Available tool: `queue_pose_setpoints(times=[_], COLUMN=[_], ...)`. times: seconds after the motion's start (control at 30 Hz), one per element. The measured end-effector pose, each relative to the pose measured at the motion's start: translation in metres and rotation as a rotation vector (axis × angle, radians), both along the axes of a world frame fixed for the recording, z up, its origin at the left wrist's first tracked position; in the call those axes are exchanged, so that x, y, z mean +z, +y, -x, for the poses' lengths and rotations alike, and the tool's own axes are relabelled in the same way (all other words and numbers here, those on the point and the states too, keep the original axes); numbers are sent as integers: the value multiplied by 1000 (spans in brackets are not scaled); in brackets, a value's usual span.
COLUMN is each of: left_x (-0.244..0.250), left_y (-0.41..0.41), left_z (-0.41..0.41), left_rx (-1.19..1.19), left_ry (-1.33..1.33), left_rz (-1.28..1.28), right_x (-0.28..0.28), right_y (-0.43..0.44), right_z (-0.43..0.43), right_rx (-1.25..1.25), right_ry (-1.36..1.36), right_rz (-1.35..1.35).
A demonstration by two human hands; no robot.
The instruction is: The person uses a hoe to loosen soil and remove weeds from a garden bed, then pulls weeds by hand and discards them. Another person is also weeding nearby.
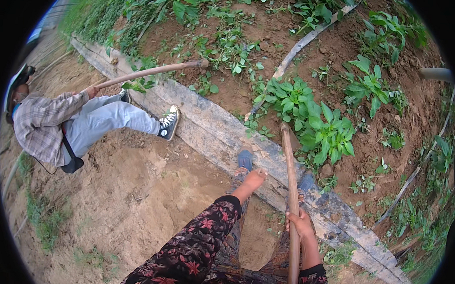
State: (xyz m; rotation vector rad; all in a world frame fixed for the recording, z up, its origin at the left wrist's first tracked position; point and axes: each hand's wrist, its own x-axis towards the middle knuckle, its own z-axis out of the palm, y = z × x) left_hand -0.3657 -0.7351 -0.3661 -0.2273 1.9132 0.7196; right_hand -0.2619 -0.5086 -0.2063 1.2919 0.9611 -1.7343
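Note:
My right hand (301, 223) is closed around a long wooden handle (293, 182), which runs from the bottom of the view up to the soil beside leafy green plants (327, 132). At the handle's far end, a blade seems partly visible among the leaves. My left hand (256, 179) is off the handle, to its left, above my shoe (245, 157). Its fingers look curled, and whether they hold anything small cannot be told. Under both feet lies a greyish, dirt-covered sheet strip (213, 119) along the edge of the planted bed.
A co-worker (44, 117) at the left holds another wooden-handled tool (151, 70) over the bed. Grey drip tapes or strips (306, 39) cross the soil. Low weeds (230, 48) and more plants (370, 85) grow there. A bare dirt path (143, 191) lies below the strip.

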Motion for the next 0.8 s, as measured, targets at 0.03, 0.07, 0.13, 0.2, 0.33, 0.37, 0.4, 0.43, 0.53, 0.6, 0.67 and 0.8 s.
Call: queue_pose_setpoints(times=[0.03,0.07,0.13,0.2,0.33,0.37,0.4,0.43,0.53,0.6,0.67,0.8], left_x=[-5,-4,-25,-55,-109,-118,-116,-124,-155,-178,-194,-214], left_y=[-3,-2,-13,-19,-25,-22,-15,-15,-9,-5,-13,-15], left_z=[26,53,85,110,147,153,162,169,182,186,191,202], left_rx=[-34,-68,-158,-178,-370,-413,-452,-494,-701,-828,-976,-1271], left_ry=[12,29,157,220,432,452,479,505,607,643,717,715], left_rz=[81,164,289,368,454,474,490,510,534,501,504,521], right_x=[-11,-22,-44,-61,-77,-79,-81,-82,-84,-85,-96,-97], right_y=[-3,-6,-16,-22,-27,-25,-23,-20,-2,14,24,35], right_z=[4,7,15,24,24,21,16,14,10,8,1,1], right_rx=[-32,-68,-126,-207,-286,-287,-292,-273,-281,-225,-167,-127], right_ry=[-8,-16,-22,-33,-34,-36,-52,-69,-101,-129,-134,-156], right_rz=[-11,-6,26,70,120,125,122,119,115,94,107,122])
